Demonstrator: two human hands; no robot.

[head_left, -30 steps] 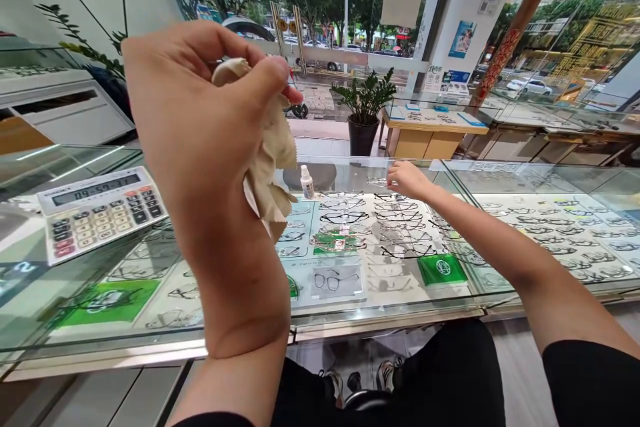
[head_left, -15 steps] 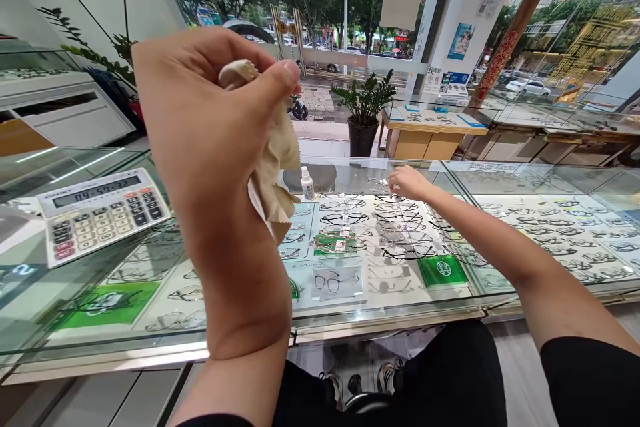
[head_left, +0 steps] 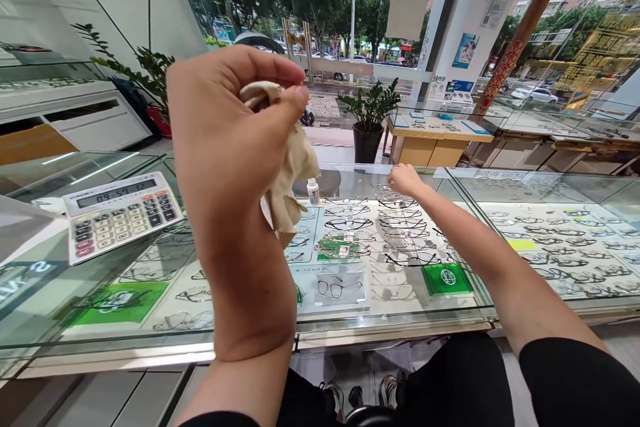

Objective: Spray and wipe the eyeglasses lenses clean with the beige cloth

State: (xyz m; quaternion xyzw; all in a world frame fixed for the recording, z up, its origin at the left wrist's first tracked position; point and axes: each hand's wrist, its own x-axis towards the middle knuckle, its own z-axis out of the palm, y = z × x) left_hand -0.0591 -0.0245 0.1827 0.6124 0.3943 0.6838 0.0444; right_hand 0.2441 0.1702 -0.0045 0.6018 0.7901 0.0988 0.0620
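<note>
My left hand (head_left: 235,127) is raised close in front of me, fingers and thumb closed on a beige cleaning cloth (head_left: 293,177) with a zigzag edge. The cloth hangs down from the grip over the glass counter. Farther off, at the back of the counter top, is my right hand (head_left: 406,180) with its fingers curled in. By its fingertips lies a pair of thin-rimmed eyeglasses (head_left: 381,187); what the fingers hold, if anything, is too small to make out. A small white bottle (head_left: 313,191) stands on the glass, left of that hand.
Rows of eyeglass frames (head_left: 349,223) lie inside the glass display counter (head_left: 395,320). A calculator (head_left: 123,213) rests on the glass at left. Beyond the counter are a potted plant (head_left: 369,120) and a wooden display table (head_left: 435,147).
The view has shifted slightly, so the counter sits a little lower and farther right. My left hand, still gripping the cloth, appears farther right and lower. My right hand stays at the back.
</note>
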